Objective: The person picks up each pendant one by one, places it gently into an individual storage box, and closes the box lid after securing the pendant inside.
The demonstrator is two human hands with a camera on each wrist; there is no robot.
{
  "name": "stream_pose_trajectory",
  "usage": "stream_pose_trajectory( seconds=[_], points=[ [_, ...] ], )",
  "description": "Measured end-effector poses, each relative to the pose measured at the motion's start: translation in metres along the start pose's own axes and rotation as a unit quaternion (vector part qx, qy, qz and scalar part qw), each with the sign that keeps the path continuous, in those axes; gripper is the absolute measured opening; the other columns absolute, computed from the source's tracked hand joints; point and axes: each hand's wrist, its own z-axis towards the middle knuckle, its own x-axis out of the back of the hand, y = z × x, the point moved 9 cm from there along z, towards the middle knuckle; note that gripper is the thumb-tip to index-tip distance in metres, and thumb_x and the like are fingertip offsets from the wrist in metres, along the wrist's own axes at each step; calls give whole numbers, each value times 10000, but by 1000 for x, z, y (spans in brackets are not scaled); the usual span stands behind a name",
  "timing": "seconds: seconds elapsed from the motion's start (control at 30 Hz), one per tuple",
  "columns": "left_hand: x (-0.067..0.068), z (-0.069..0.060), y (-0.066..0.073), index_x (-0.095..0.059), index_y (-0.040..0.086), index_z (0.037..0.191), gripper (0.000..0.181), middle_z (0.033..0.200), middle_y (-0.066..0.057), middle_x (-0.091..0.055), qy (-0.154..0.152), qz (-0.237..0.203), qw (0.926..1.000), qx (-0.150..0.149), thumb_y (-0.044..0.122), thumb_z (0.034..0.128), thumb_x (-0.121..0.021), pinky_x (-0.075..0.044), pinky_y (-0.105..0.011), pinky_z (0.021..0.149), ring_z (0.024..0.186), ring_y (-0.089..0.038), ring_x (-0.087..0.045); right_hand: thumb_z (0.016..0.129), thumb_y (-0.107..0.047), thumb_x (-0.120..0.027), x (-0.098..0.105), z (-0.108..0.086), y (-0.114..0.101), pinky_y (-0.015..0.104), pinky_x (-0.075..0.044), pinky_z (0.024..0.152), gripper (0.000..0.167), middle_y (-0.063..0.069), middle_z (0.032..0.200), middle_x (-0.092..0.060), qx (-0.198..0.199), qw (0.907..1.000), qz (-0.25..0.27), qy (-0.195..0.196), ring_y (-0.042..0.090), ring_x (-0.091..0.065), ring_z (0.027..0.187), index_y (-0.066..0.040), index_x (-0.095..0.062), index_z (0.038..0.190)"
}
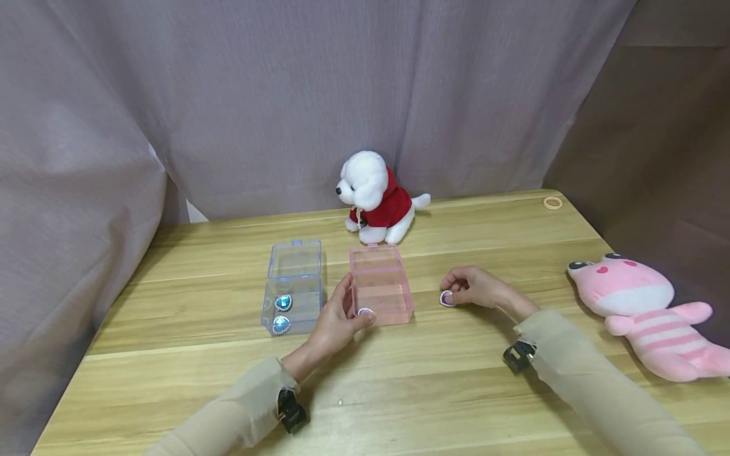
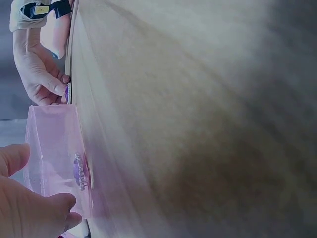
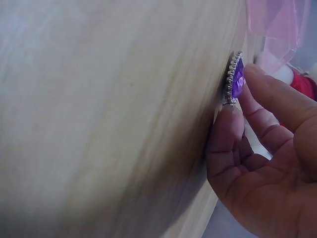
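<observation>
A clear pink plastic box (image 1: 389,292) stands on the table with its lid folded back. My left hand (image 1: 335,323) holds the box at its left front corner, fingers along the side and thumb at the front. Inside lies a purple gem with a beaded rim (image 2: 79,171), partly behind the box's wall. To the right of the box, my right hand (image 1: 478,288) pinches another purple gem (image 3: 238,79) with a silvery beaded rim, low at the tabletop. Left of my left hand sits a clear blue box (image 1: 310,307), lid back, containing two blue gems (image 1: 283,303).
A white plush dog (image 1: 365,177) in a red top sits behind the pink box. A pink plush toy (image 1: 644,316) lies at the right edge of the wooden table (image 1: 399,392). One light ring (image 1: 552,202) rests at the far right corner. Grey curtains (image 1: 285,114) hang behind.
</observation>
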Motion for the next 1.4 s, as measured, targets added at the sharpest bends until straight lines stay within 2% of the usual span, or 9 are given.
stream_pose_trajectory(
  seconds=[0.2,0.5,0.63,0.77,0.87,0.97,1.13,1.2,1.4],
  points=[
    [0,0,0,-79,-15,1491,902,1529,-240,-181,17,-10,10000,25,-90,794,-647,-261,-377,1148,1402,-338,-235,784,1,-705,-1,1,-1,151,-445,595,195,44,783,-567,24,9997,-259,-2,75,-485,704,82,-602,928],
    [0,0,-1,-80,-10,1491,903,1525,-245,-188,19,2,10000,45,-100,791,-642,-257,-390,1150,1400,-344,-237,785,-6,-713,-2,0,-1,152,-434,524,210,26,706,-553,-70,9999,84,-55,51,-485,620,81,-545,877],
    [0,0,-2,-76,-11,1491,901,1522,-250,-193,1,-45,10000,45,-108,792,-635,-256,-387,1149,1400,-347,-236,847,-49,-667,-2,1,1,184,-463,515,209,6,715,-572,-262,9995,187,-4,60,-502,616,92,-557,954],
    [-1,0,-1,-65,-36,1484,896,1514,-276,-182,-47,-127,9999,-47,-111,792,-629,-241,-399,1153,1400,-363,-219,906,-62,-591,3,3,-4,211,-523,569,309,16,765,-587,-308,9974,627,152,70,-532,657,144,-539,1131],
    [0,1,0,-65,-46,1481,894,1516,-282,-164,-56,-118,9999,-85,-101,792,-632,-232,-404,1156,1402,-366,-208,927,-66,-561,8,7,-12,198,-553,609,368,25,790,-577,-282,9925,1135,343,62,-551,676,162,-496,1207],
    [0,1,0,-70,-40,1483,895,1522,-275,-151,-51,-52,9999,-74,-85,795,-641,-227,-400,1156,1404,-360,-203,931,-87,-569,9,12,-22,176,-570,641,381,8,805,-588,-326,9835,1710,489,54,-582,693,159,-476,1206],
    [0,1,0,-67,-34,1485,893,1524,-273,-145,-92,-63,9999,-73,-78,801,-639,-223,-403,1158,1408,-358,-194,927,-24,-548,-2,21,-43,199,-589,685,245,-18,822,-663,-351,9635,2625,379,80,-651,712,98,-462,1121],
    [0,1,0,-69,-31,1486,894,1527,-267,-143,-88,-38,9999,-68,-73,801,-643,-226,-401,1157,1408,-356,-194,924,9,-531,-8,25,-52,214,-594,684,247,-17,821,-674,-270,9609,2736,327,90,-661,707,103,-452,1138],
    [1,1,0,-77,-39,1483,895,1530,-264,-137,-48,10,9999,-100,-62,799,-653,-232,-404,1155,1404,-358,-202,919,29,-531,-28,38,-71,234,-597,710,409,-31,849,-677,-140,9604,2772,224,101,-664,721,153,-418,1292]
  ],
)
